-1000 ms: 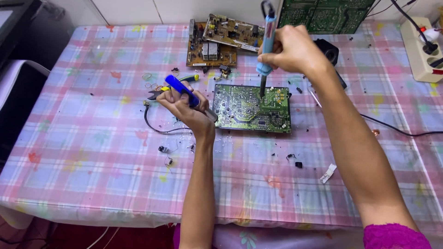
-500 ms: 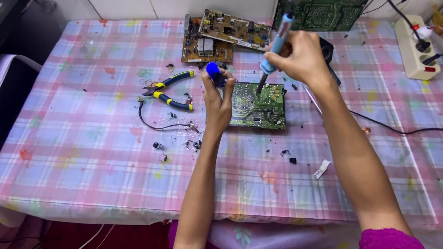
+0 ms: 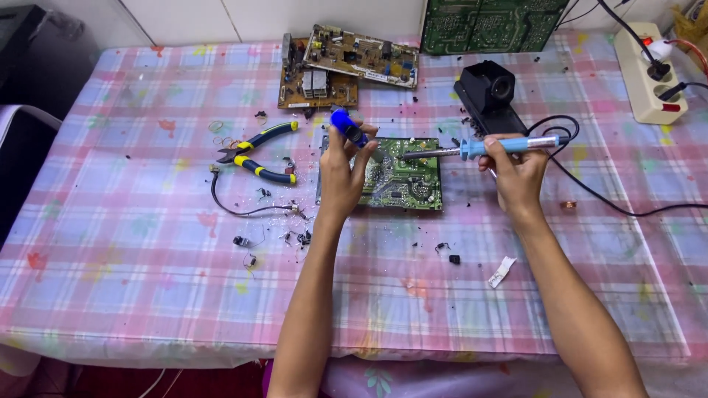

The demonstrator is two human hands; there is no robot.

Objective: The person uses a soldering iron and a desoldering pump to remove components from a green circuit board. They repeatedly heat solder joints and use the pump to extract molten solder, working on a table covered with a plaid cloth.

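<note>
1. The head camera looks down on a table (image 3: 110, 295) covered with a pink, blue and white checked cloth; two bare forearms reach in from the bottom edge.
2. The left hand (image 3: 343, 173) is closed around a blue desoldering pump (image 3: 348, 129), held tilted with its tip pointing down toward a green circuit board (image 3: 402, 184).
3. The green circuit board lies flat on the cloth near the middle of the table, partly hidden behind the left hand.
4. The right hand (image 3: 518, 173) is closed around the light blue handle of a soldering iron (image 3: 479, 149), held almost level, with its metal tip pointing left over the top edge of the board.
5. A black cable (image 3: 627, 210) runs from the iron's handle off to the right across the cloth.
6. A black soldering iron stand (image 3: 488, 92) sits just behind the right hand.
7. Left of the board lie pliers (image 3: 258, 152) with blue and yellow handles, beside a loose black wire (image 3: 236, 210) and small scattered bits of debris.
8. Two brown circuit boards (image 3: 343, 66) rest at the far edge, one overlapping the other.
9. A large green circuit board (image 3: 487, 26) stands at the back.
10. A cream power strip (image 3: 649, 74) with plugs in it lies at the far right corner.
</note>
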